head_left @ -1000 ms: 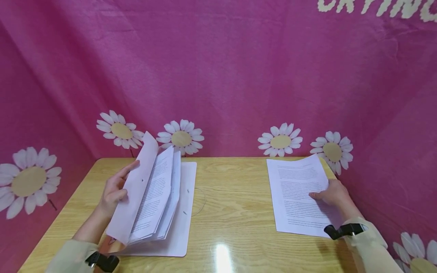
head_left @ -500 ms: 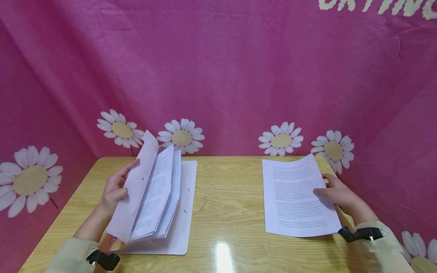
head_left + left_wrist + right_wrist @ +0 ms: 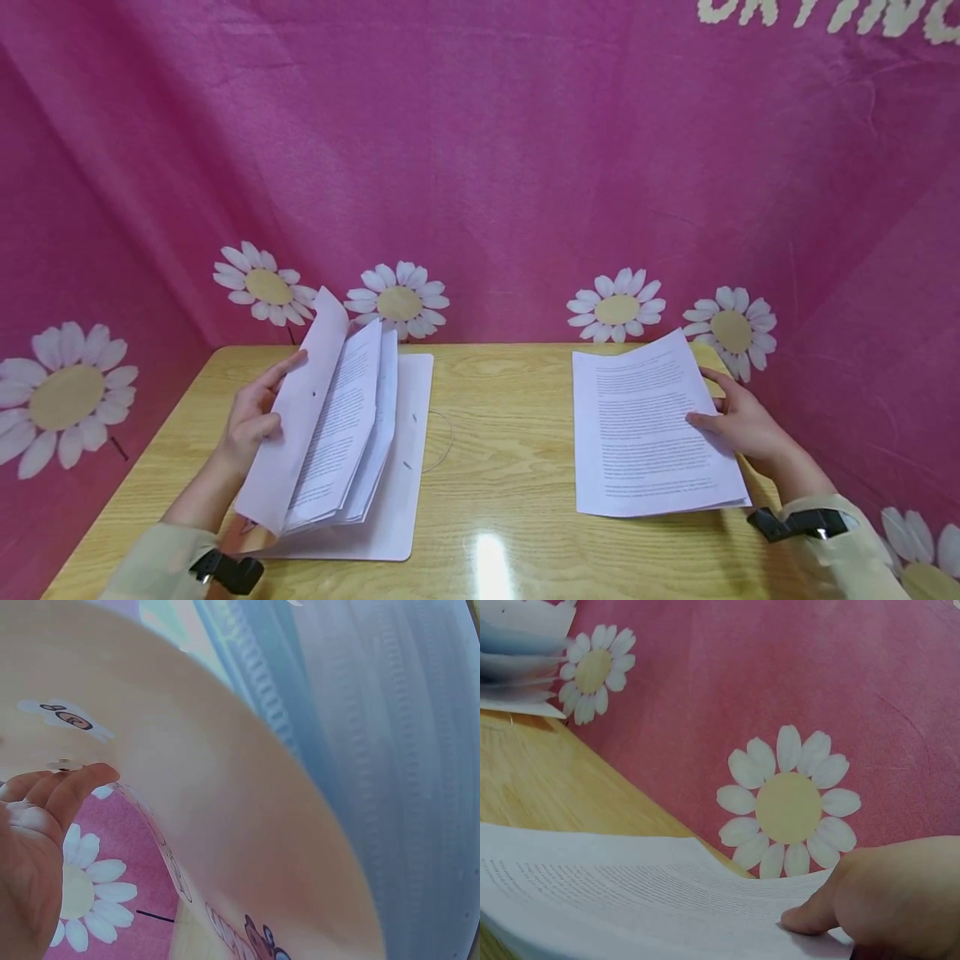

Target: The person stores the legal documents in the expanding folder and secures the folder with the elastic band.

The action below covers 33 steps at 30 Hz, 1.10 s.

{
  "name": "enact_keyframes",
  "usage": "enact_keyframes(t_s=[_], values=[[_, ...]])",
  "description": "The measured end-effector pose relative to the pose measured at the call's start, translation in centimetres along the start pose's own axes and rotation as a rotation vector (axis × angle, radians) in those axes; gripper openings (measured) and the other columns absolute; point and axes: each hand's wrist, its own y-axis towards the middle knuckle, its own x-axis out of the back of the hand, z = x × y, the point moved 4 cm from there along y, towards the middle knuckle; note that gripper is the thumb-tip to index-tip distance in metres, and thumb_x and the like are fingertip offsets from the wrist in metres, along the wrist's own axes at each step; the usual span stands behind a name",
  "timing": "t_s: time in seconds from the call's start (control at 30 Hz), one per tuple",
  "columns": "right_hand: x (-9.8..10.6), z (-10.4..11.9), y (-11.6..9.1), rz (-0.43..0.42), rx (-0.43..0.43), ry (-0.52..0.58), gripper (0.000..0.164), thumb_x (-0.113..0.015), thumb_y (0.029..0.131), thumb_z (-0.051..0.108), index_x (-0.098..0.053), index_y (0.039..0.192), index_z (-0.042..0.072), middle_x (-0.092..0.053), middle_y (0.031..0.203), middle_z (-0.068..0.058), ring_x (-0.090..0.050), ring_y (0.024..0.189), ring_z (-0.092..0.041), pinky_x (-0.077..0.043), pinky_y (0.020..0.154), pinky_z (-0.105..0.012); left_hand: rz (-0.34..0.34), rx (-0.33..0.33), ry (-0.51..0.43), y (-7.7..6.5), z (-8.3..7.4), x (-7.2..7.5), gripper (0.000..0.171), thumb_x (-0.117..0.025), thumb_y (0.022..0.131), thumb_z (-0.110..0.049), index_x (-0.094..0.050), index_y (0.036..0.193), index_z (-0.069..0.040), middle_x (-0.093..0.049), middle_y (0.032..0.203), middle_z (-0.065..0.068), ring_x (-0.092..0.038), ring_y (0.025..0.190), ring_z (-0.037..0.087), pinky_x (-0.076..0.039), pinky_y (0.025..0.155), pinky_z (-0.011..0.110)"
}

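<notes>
On the left, a folder (image 3: 408,500) lies partly opened, its cover (image 3: 300,442) raised and bowed over several printed sheets (image 3: 337,433). My left hand (image 3: 251,421) supports the cover from its outer side; in the left wrist view its straightened fingers (image 3: 79,787) touch the printed outer face. The thumb does not show there. At the right, my right hand (image 3: 746,425) pinches the right edge of a small stack of printed paper (image 3: 652,433), thumb on top and fingers mostly hidden beneath. In the right wrist view the paper bends under the thumb (image 3: 810,915).
A wooden table (image 3: 510,467) carries everything. A thin loop of string (image 3: 448,446) comes out from the folder's right side. Behind stands a pink cloth backdrop (image 3: 480,167) with daisy prints. The backdrop closes in on the left and right sides too.
The right hand has shifted its grip to the paper's right edge, and the stack has moved slightly left and its right side has lifted. The left hand and folder stay still.
</notes>
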Motion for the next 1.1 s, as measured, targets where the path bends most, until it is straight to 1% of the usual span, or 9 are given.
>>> enact_keyframes(t_s=[0.17, 0.33, 0.5, 0.6, 0.73, 0.83, 0.97, 1.1], values=[[-0.2, 0.8, 0.0, -0.027, 0.055, 0.034, 0.09, -0.067, 0.099, -0.001, -0.01, 0.168, 0.001, -0.067, 0.116, -0.033, -0.073, 0.082, -0.025, -0.061, 0.067, -0.037, 0.003, -0.021, -0.004, -0.1, 0.0, 0.1, 0.088, -0.044, 0.067, 0.012, -0.053, 0.153, -0.001, -0.07, 0.127, 0.009, -0.065, 0.088, 0.018, -0.053, 0.055, 0.021], [-0.8, 2.0, -0.1, -0.034, 0.077, 0.078, 0.089, -0.067, 0.101, 0.003, -0.01, 0.169, 0.006, -0.063, 0.124, -0.036, -0.074, 0.084, -0.024, -0.062, 0.068, -0.038, 0.001, -0.015, -0.015, -0.1, 0.0, 0.2, 0.088, -0.044, 0.067, 0.013, -0.052, 0.154, 0.0, -0.07, 0.127, 0.01, -0.066, 0.088, 0.018, -0.054, 0.056, 0.021], [-1.5, 3.1, -0.1, -0.053, 0.108, 0.098, 0.091, -0.069, 0.101, 0.005, -0.01, 0.17, 0.01, -0.057, 0.133, -0.039, -0.075, 0.088, -0.023, -0.062, 0.07, -0.038, 0.005, -0.017, -0.013, 0.1, 0.0, 0.2, 0.087, -0.045, 0.068, 0.013, -0.051, 0.154, 0.001, -0.069, 0.129, 0.01, -0.066, 0.089, 0.018, -0.053, 0.054, 0.021], [-1.9, 3.6, 0.1, -0.062, 0.137, 0.106, 0.092, -0.069, 0.1, 0.005, -0.01, 0.171, 0.011, -0.057, 0.134, -0.039, -0.075, 0.089, -0.021, -0.062, 0.071, -0.036, 0.016, -0.026, -0.022, 0.2, 0.0, 0.3, 0.087, -0.045, 0.069, 0.012, -0.052, 0.154, 0.0, -0.069, 0.128, 0.009, -0.066, 0.088, 0.018, -0.053, 0.054, 0.021], [-2.8, 4.3, 0.4, -0.043, 0.168, 0.153, 0.093, -0.068, 0.101, 0.003, -0.008, 0.171, 0.011, -0.057, 0.134, -0.039, -0.075, 0.089, -0.021, -0.062, 0.071, -0.036, 0.047, -0.044, -0.04, 0.3, 0.0, 0.3, 0.085, -0.044, 0.071, 0.012, -0.052, 0.155, -0.002, -0.069, 0.128, 0.009, -0.066, 0.089, 0.017, -0.054, 0.056, 0.02], [-3.6, 4.9, 0.6, -0.011, 0.177, 0.196, 0.094, -0.068, 0.101, 0.001, -0.006, 0.171, 0.011, -0.058, 0.134, -0.04, -0.076, 0.089, -0.022, -0.063, 0.072, -0.036, 0.044, -0.04, -0.037, 0.3, 0.0, 0.3, 0.086, -0.044, 0.071, 0.012, -0.052, 0.155, -0.002, -0.07, 0.125, 0.01, -0.067, 0.088, 0.017, -0.054, 0.056, 0.021], [-4.6, 6.0, 0.8, 0.022, 0.177, 0.219, 0.094, -0.067, 0.1, 0.0, -0.007, 0.171, 0.013, -0.058, 0.134, -0.04, -0.077, 0.09, -0.024, -0.063, 0.073, -0.038, 0.021, -0.026, -0.025, 0.3, 0.1, 0.3, 0.087, -0.045, 0.068, 0.013, -0.053, 0.154, -0.002, -0.071, 0.122, 0.01, -0.066, 0.086, 0.017, -0.054, 0.054, 0.021], [-5.7, 7.0, 0.9, 0.039, 0.177, 0.228, 0.093, -0.067, 0.1, -0.001, -0.009, 0.171, 0.015, -0.06, 0.131, -0.04, -0.077, 0.09, -0.026, -0.063, 0.073, -0.039, 0.027, -0.025, -0.045, 0.3, 0.1, 0.4, 0.086, -0.044, 0.069, 0.013, -0.052, 0.154, -0.001, -0.07, 0.125, 0.011, -0.067, 0.087, 0.018, -0.055, 0.056, 0.021]])
